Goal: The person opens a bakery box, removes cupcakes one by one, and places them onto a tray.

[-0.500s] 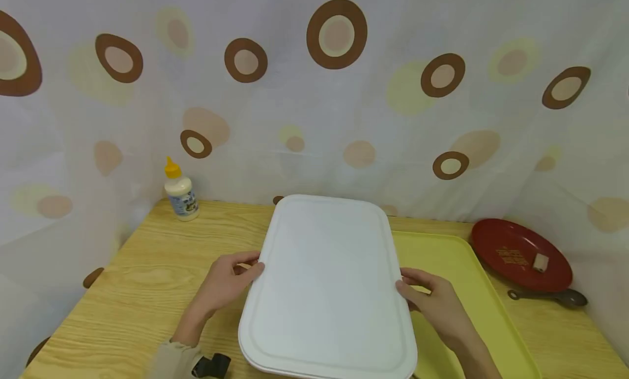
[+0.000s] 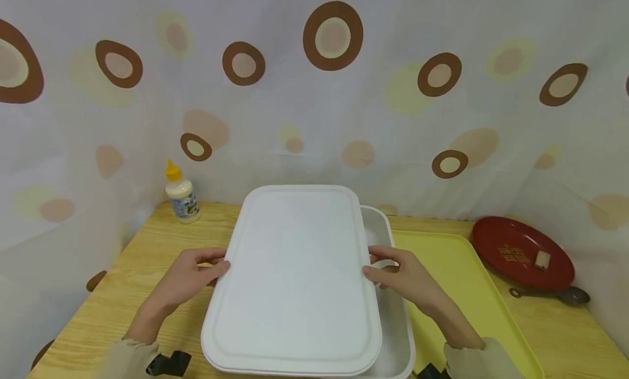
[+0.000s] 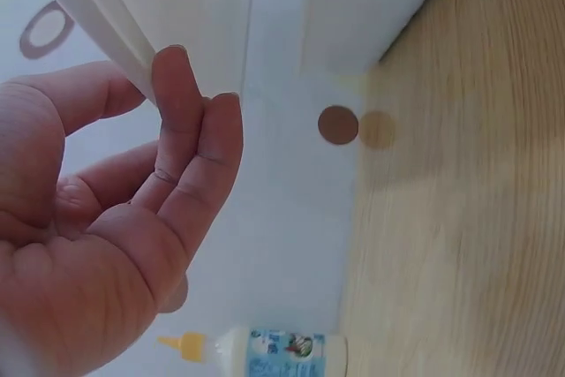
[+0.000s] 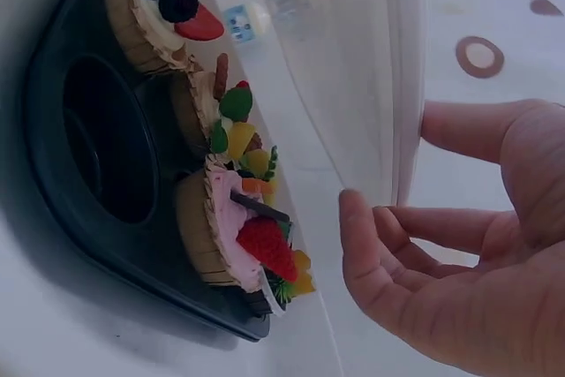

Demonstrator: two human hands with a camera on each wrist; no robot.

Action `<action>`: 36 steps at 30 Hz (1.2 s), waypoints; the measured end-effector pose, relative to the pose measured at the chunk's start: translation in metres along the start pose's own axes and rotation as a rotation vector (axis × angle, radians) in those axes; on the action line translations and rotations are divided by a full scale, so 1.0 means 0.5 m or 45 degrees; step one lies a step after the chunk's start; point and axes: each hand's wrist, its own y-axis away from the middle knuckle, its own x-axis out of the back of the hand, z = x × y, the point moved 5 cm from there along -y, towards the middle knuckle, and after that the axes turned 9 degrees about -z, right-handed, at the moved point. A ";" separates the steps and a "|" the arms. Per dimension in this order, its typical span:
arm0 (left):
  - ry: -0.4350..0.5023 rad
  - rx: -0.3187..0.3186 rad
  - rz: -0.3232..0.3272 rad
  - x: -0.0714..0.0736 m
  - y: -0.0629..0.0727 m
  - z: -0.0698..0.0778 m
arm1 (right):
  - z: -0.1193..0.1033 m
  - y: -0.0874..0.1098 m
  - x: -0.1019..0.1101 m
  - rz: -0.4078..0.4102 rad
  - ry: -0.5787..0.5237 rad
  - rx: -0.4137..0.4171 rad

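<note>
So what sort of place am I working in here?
Probably a staged tabletop recording booth, not a real kitchen: a light wooden table hemmed in by a white curtain with brown rings, with a dark muffin tin of decorated cupcakes inside a white plastic box.

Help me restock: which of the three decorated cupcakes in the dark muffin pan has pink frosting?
The cupcake with pink frosting, a red strawberry on top, nearest the right hand. The other two cupcakes carry pale cream frosting.

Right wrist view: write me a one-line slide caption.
Right hand pinches the edge of a white rectangular plastic lid above a dark metal muffin tin holding three fruit-topped cupcakes.
</note>
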 end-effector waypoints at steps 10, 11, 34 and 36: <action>-0.035 0.073 0.006 0.060 0.050 -0.027 | -0.028 -0.058 -0.050 -0.150 0.121 0.072; -0.032 0.084 0.010 0.066 0.056 -0.032 | -0.030 -0.063 -0.056 -0.160 0.120 0.081; -0.181 0.134 -0.001 0.185 0.132 -0.084 | -0.074 -0.146 -0.177 -0.301 0.310 0.227; -0.191 0.129 0.008 0.195 0.138 -0.091 | -0.079 -0.154 -0.187 -0.301 0.307 0.209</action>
